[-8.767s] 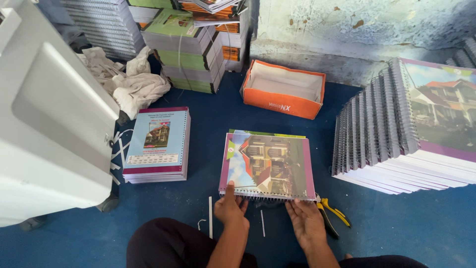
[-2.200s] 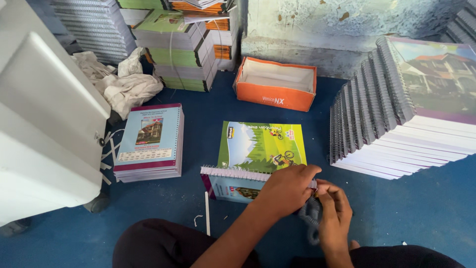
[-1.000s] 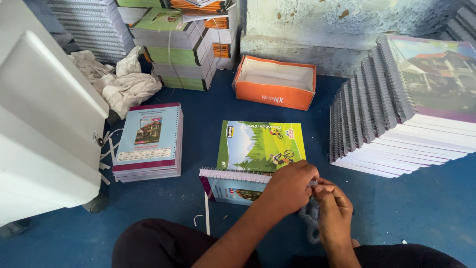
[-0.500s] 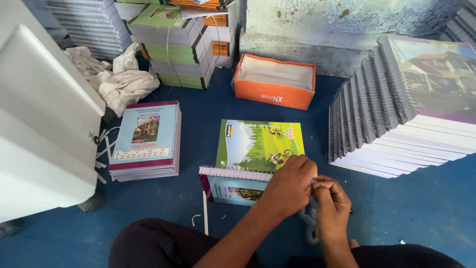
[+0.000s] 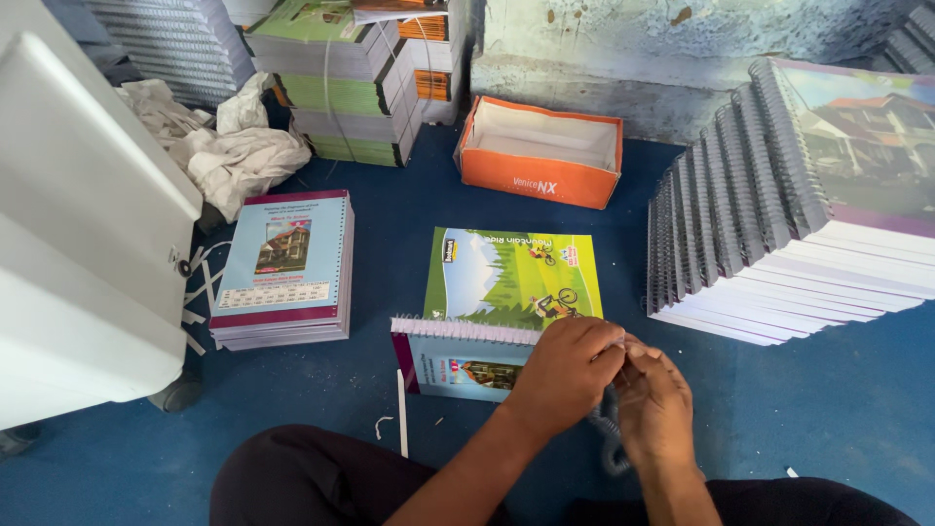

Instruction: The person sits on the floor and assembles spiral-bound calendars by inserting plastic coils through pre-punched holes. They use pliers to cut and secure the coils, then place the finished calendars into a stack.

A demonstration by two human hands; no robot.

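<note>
Both forearms reach forward over the blue floor. The left hand curls over the right end of the one open spiral notebook, fingers pinched at its wire binding. The right hand meets it, fingers closed around a grey wire coil. One orange box lies beyond.

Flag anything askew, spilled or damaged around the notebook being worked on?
Nothing damaged. Oddities: the tall notebook stack on the right leans, fanned like stairs; crumpled white cloth lies heaped at upper left; loose white strips and scraps litter the blue floor. Both hands, left hand and right hand, meet at the spiral notebook edge.
</note>
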